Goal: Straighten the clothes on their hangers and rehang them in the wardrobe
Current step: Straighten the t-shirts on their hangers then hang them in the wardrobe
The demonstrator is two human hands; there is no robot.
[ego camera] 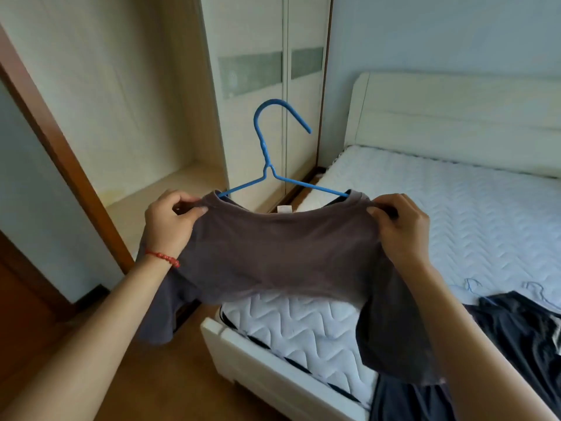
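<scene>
At the far left a brown wooden door frame (57, 153) runs down at a slant, and just right of it stands the open wardrobe (127, 95), its pale inside bare down to the bottom shelf. Its sliding doors (267, 86) carry a grey-green band across the middle.

The left hand (170, 226), with a red bead bracelet (165, 257) on the wrist, has thumb and fingers pinched shut on the left shoulder of a brown-grey T-shirt (279, 253). The shirt hangs on a blue wire hanger (270, 161), held up in the air between wardrobe and bed, hook upright and curling to the right. The hanger's arms slip into the neck opening on both sides (a small white label shows at the back of the collar). The sleeves droop below both forearms.

The right hand (400, 226) mirrors the other, its fingers clamped on the right shoulder of the shirt.

Below and to the right lies the bed (291, 387), white-framed, with a quilted white mattress (455, 214) and a padded cream headboard (455, 117). Near the right edge dark garments (522, 326) lie on the mattress, with pale blue hanger hooks (472, 285) poking out above them.
</scene>
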